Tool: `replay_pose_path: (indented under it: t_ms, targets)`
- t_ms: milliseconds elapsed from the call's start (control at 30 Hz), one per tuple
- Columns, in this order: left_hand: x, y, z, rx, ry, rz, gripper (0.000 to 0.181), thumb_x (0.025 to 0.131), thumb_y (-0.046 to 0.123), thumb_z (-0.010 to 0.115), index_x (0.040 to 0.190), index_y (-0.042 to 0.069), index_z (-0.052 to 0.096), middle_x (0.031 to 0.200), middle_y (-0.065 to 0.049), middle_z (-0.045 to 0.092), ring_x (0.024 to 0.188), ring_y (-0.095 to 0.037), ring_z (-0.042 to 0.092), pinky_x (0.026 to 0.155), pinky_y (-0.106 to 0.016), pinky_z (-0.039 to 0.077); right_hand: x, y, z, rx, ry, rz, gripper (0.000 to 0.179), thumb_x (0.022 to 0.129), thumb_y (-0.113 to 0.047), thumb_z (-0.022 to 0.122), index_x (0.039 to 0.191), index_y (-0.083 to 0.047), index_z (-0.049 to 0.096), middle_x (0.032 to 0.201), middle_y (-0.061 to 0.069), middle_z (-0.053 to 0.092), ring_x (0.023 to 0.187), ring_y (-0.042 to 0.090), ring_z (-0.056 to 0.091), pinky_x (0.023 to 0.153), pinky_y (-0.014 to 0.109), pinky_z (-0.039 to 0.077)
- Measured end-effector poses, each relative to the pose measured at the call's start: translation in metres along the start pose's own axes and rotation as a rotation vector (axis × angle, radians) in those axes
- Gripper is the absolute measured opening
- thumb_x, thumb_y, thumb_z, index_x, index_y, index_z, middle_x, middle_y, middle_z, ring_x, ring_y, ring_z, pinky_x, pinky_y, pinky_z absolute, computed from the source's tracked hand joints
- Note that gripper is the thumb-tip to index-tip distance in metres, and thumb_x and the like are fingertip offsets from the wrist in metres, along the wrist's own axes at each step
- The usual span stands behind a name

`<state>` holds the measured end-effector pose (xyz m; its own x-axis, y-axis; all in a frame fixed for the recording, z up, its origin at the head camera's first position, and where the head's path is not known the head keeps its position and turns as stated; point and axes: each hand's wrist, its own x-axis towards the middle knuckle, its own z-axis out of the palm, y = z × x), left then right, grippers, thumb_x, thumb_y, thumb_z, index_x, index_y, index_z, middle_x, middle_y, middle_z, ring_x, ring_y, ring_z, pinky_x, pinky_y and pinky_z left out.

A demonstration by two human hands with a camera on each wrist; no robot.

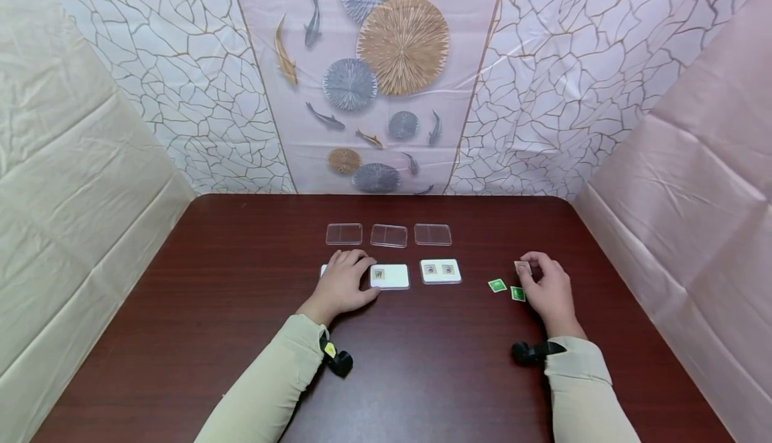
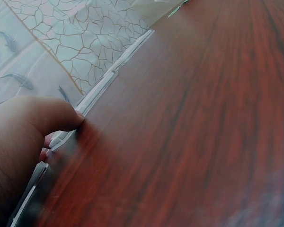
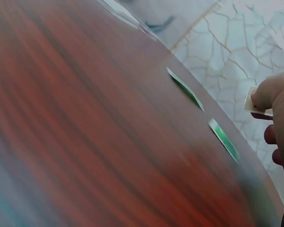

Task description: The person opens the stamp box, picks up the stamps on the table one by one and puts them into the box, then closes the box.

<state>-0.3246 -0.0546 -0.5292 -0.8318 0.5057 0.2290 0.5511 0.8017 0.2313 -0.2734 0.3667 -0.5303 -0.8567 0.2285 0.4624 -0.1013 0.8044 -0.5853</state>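
Observation:
My right hand (image 1: 547, 290) pinches a small beige postage stamp (image 3: 249, 100) between thumb and finger, lifted off the tabletop. Two green stamps (image 1: 497, 285) lie on the table just to its left. My left hand (image 1: 344, 283) spans the left end of a flat white case (image 1: 395, 278), thumb at the near corner and forefinger at the far one. One stamp (image 1: 378, 274) sits at the left of that case. Under the left hand is another white case (image 1: 323, 269), mostly hidden. To the right lies a third white case (image 1: 441, 271) with two stamps side by side.
Three clear lids (image 1: 389, 235) lie in a row behind the cases. The dark red wooden table (image 1: 422, 362) ends at a patterned cloth backdrop (image 1: 374, 128), with pale cloth walls on both sides.

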Motion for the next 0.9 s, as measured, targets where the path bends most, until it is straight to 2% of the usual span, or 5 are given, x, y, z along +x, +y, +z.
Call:
replay_pose_path:
  t_ms: [200,400,600,733,900]
  targets:
    - [-0.001,0.000,0.000,-0.004,-0.005,-0.007,0.058,0.087,0.049,0.069,0.133,0.014,0.063,0.133,-0.007,0.056,0.128,-0.028,0.050,0.118,-0.053,0.025,0.000,-0.025,0.022,0.055,0.033,-0.067,0.013,0.090,-0.011,0.072,0.101,-0.008,0.067,0.089,0.013,0.064,0.083,0.027,0.054,0.073,0.041,0.042]
    - [0.000,-0.001,0.001,-0.009,0.002,-0.001,0.058,0.087,0.049,0.070,0.133,0.015,0.063,0.133,-0.007,0.056,0.127,-0.028,0.050,0.117,-0.053,0.026,-0.004,-0.061,0.050,0.129,0.054,-0.104,0.014,0.085,-0.009,0.074,0.098,-0.008,0.067,0.085,0.011,0.064,0.076,0.026,0.054,0.068,0.039,0.042]
    - [0.000,-0.002,0.002,-0.004,0.012,0.008,0.058,0.087,0.050,0.069,0.132,0.015,0.063,0.132,-0.006,0.056,0.127,-0.028,0.051,0.117,-0.054,0.026,-0.011,-0.099,0.083,0.211,0.002,-0.141,0.011,0.085,-0.009,0.076,0.093,-0.011,0.069,0.082,0.008,0.063,0.079,0.026,0.056,0.071,0.040,0.042]
    - [0.001,-0.001,0.001,-0.001,0.013,0.010,0.057,0.086,0.050,0.069,0.132,0.015,0.064,0.132,-0.006,0.057,0.127,-0.028,0.051,0.117,-0.055,0.027,-0.017,-0.123,0.100,0.244,-0.047,-0.168,0.007,0.085,-0.011,0.076,0.090,-0.013,0.070,0.082,0.005,0.066,0.084,0.027,0.059,0.080,0.045,0.043]
    - [0.001,-0.002,0.002,0.006,0.019,0.004,0.058,0.086,0.050,0.070,0.131,0.015,0.064,0.131,-0.006,0.057,0.126,-0.028,0.051,0.116,-0.055,0.027,-0.022,-0.147,0.117,0.220,-0.102,-0.172,0.007,0.086,-0.014,0.077,0.090,-0.014,0.072,0.081,0.002,0.069,0.087,0.025,0.059,0.085,0.046,0.044]
